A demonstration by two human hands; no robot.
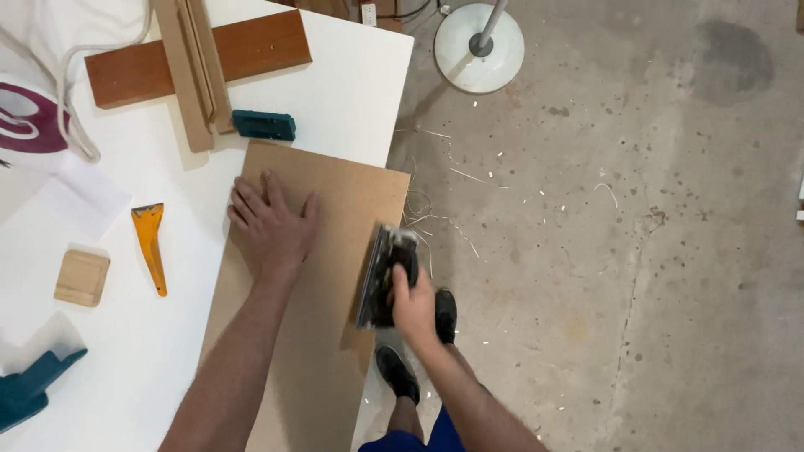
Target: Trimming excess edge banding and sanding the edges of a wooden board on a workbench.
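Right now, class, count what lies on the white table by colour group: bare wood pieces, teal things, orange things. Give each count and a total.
Bare wood pieces: 4 (flat brown fibreboard panel, reddish-brown plank, pale grooved wooden strip, small square pale wood block)
Teal things: 2 (teal rectangular block, teal tool body)
Orange things: 1 (orange plastic scraper)
Total: 7

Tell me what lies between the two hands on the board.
In the head view, only bare brown board lies between the left hand, pressed flat on it, and the right hand gripping the black power tool at its edge.
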